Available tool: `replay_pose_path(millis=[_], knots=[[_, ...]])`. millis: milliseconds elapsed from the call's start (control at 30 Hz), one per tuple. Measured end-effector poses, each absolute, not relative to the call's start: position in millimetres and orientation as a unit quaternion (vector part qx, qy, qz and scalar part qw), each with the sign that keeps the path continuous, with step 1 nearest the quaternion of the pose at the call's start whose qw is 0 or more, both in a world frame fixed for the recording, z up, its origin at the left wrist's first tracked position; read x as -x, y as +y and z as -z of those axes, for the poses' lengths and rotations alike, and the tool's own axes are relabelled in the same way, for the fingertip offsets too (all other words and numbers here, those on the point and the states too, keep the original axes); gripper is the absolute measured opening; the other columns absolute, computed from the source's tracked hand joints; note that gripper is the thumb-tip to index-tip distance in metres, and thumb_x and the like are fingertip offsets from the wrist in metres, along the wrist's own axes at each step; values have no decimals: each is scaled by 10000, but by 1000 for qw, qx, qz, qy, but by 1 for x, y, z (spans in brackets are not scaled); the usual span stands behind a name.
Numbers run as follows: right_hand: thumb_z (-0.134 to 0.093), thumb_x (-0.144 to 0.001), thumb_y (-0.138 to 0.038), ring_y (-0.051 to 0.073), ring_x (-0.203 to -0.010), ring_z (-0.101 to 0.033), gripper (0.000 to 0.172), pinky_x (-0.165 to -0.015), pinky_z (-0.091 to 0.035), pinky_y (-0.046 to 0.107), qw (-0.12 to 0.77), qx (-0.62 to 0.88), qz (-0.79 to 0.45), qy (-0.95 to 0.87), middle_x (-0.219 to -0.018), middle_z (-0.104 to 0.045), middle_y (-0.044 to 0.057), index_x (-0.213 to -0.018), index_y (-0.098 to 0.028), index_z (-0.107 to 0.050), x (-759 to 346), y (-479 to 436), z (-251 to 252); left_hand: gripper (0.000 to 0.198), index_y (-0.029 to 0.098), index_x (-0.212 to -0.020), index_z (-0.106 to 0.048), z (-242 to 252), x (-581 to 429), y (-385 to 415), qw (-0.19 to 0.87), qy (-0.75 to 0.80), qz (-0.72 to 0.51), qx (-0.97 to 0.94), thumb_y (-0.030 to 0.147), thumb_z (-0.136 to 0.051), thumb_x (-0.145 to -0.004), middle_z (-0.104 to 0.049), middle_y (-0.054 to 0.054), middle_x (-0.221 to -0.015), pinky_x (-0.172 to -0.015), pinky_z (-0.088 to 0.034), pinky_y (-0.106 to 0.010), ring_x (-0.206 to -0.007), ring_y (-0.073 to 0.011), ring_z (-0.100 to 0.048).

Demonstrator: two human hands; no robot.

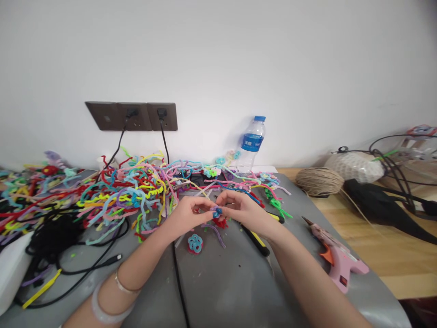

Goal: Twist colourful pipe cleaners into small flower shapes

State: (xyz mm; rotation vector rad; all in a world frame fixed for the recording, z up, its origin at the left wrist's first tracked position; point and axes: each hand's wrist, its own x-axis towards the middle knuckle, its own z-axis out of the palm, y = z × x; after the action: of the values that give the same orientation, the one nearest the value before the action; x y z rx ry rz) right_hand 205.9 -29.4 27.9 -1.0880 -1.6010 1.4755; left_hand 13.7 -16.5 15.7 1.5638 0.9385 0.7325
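Observation:
My left hand (194, 213) and my right hand (241, 210) meet above the grey table, both closed in a pinch. Between the fingertips shows a bit of purple pipe cleaner (213, 208), mostly hidden by the fingers. Glossy blue patches at the thumb tips look like painted nails. Just below lies a purple pipe cleaner strand (218, 237); whether it joins the held piece I cannot tell. A coiled light blue pipe cleaner flower (195, 243) with a red edge rests under my left hand. Something red (221, 222) sits partly hidden behind my fingers.
A tangle of coloured pipe cleaners (136, 191) spreads along the wall. Yellow-black handled pliers (259, 243) lie beside my right wrist. Right of them is a pink glue gun (337, 259). Behind stand a water bottle (251, 143) and twine (319, 181). A black cable (179, 282) crosses the table.

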Motion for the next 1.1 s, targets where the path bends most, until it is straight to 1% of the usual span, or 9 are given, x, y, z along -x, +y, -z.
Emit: replay_pose_path(millis=[100, 267, 433, 567, 800, 900, 1000, 1033, 1100], knots=[[-752, -741, -443, 138, -654, -628, 327, -631, -474, 272, 370, 410, -595, -584, -781, -635, 0, -843, -180, -586, -204, -31, -27, 193, 139, -851, -739, -16, -14, -15, 571, 389, -333, -642, 277, -710, -721, -660, -36, -735, -554, -466, -217, -629, -134, -568], [-704, -780, -496, 162, -697, -661, 332, -695, -512, 297, 408, 420, -590, -556, -747, -677, 21, -846, -182, -618, -203, -31, -22, 253, 135, -838, -694, -14, -14, -15, 612, 394, -363, -582, 318, -746, -671, -635, -18, -719, -553, -464, -223, -620, -125, -554], [-743, -742, -421, 157, -686, -646, 276, -677, -508, 287, 424, 427, -560, -569, -746, -658, 3, -803, -188, -608, -202, -31, -20, 276, 134, -834, -656, -14, -14, -14, 608, 400, -358, -585, 352, -741, -690, -589, 3, -686, -529, -437, -204, -606, -111, -522], [-711, -769, -380, 143, -648, -620, 224, -647, -492, 277, 423, 427, -551, -579, -707, -639, -8, -803, -185, -606, -200, -31, -21, 284, 135, -844, -665, -17, -14, -16, 590, 399, -355, -606, 384, -719, -719, -609, -11, -729, -526, -435, -203, -614, -112, -522], [-697, -770, -354, 133, -653, -615, 200, -652, -486, 267, 429, 421, -552, -578, -733, -621, -14, -807, -183, -600, -196, -34, -22, 260, 136, -806, -674, -21, -14, -16, 557, 404, -357, -632, 385, -706, -737, -591, -1, -684, -502, -412, -203, -575, -105, -494], [-686, -773, -364, 141, -654, -619, 201, -645, -490, 271, 435, 428, -537, -583, -728, -622, -10, -819, -188, -600, -197, -34, -22, 254, 138, -868, -680, -19, -13, -15, 567, 401, -356, -626, 357, -709, -745, -624, -19, -744, -538, -446, -207, -632, -118, -534], [-662, -793, -381, 140, -633, -613, 206, -625, -491, 267, 452, 438, -522, -576, -709, -611, -11, -835, -193, -591, -198, -33, -20, 351, 155, -1006, -663, -18, -13, -15, 596, 388, -371, -597, 351, -740, -724, -648, -40, -873, -546, -477, -214, -701, -137, -582], [-649, -805, -384, 134, -611, -604, 202, -603, -486, 262, 460, 439, -516, -574, -700, -600, -16, -840, -196, -583, -199, -33, -20, 388, 160, -1031, -652, -17, -14, -15, 610, 388, -380, -577, 371, -747, -720, -648, -42, -882, -533, -479, -214, -704, -141, -591], [-621, -832, -362, 123, -564, -584, 168, -561, -475, 252, 475, 432, -498, -583, -678, -575, -30, -852, -203, -569, -199, -34, -19, 407, 154, -999, -644, -17, -14, -15, 645, 390, -388, -530, 446, -736, -731, -647, -38, -826, -506, -471, -210, -666, -136, -593]])
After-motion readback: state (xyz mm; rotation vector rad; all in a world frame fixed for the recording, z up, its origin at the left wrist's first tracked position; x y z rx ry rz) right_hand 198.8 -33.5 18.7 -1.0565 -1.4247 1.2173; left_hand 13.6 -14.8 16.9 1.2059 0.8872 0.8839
